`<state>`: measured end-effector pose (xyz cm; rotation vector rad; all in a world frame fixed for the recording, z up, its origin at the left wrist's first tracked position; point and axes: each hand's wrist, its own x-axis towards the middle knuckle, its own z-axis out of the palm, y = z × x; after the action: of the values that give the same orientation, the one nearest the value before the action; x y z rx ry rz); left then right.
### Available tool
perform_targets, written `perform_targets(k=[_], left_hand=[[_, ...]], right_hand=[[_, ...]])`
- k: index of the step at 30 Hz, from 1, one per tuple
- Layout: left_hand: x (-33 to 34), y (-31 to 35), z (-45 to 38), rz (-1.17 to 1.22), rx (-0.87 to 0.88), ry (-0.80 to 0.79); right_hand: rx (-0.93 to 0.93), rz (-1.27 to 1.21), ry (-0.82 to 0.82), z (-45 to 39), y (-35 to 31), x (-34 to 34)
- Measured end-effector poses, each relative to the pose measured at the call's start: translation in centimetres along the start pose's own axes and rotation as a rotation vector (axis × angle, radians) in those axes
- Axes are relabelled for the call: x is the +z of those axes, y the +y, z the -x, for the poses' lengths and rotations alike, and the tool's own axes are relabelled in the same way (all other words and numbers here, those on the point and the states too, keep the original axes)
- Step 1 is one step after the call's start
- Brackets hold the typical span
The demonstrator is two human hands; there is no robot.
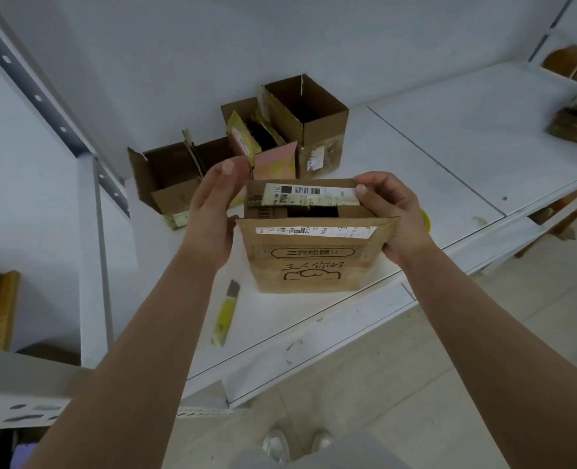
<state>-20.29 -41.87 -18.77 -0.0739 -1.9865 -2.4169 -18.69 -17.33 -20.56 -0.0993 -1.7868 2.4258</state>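
Right hand [395, 214] curls round the cardboard box [309, 265], thumb on a flap, left hand [212, 211] flat, fingers together; spreading its 2 flaps apart looks next.

Only one camera here, riding on the person's head, facing forward and tilting steeply down. It's a wide-angle lens, so the edges are bending. It's sitting close over the forearms, framing the left hand [212, 211], right hand [395, 214] and cardboard box [307, 258] dead centre above the white shelf [449, 147], and catching the shoes [275, 446] and floor [415, 367] below.
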Motion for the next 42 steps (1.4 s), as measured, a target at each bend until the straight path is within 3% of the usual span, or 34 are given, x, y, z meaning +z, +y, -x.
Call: perform_targets(k=[4,6,12,15,20,25,28,31,35,37,42], left_hand=[[-0.8,0.2,1.3,-0.168,0.105,-0.271],[-0.9,0.0,1.9,-0.325,0.155,-0.33],[0.0,1.0,1.6,-0.252,0.071,-0.217],[0.9,0.9,1.0,-0.498,0.081,-0.095],[1.8,0.7,0.8,-0.639,0.102,-0.047],[3.3,0.4,1.0,-0.764,0.16,-0.027],[3.2,0.5,0.9,-0.757,0.134,-0.022],[3.3,0.7,1.0,-0.769,0.139,-0.002],[3.5,0.5,1.2,-0.846,0.199,-0.003],[3.5,0.7,1.2,-0.981,0.243,0.008],[4.3,1.2,1.8,-1.171,0.435,-0.062]], right_hand=[[0.019,0.039,0.011,-0.2,-0.3,0.1],[0.026,0.041,0.011,-0.2,-0.4,0.1],[0.055,0.068,0.057,0.0,-0.5,0.3],[0.163,0.075,0.032,-0.1,-0.7,-0.5],[0.023,0.312,-0.102,0.4,-1.2,-0.7],[0.018,0.405,-0.168,0.5,-2.1,-0.5],[-0.008,0.446,-0.045,0.0,-2.6,-2.2],[0.061,0.698,0.167,-0.7,-2.4,-4.6],[0.36,1.35,-0.089,-0.5,0.3,-7.1],[0.331,1.651,-0.203,0.1,1.5,-7.4],[0.152,2.005,-0.129,0.6,2.8,-7.8]])
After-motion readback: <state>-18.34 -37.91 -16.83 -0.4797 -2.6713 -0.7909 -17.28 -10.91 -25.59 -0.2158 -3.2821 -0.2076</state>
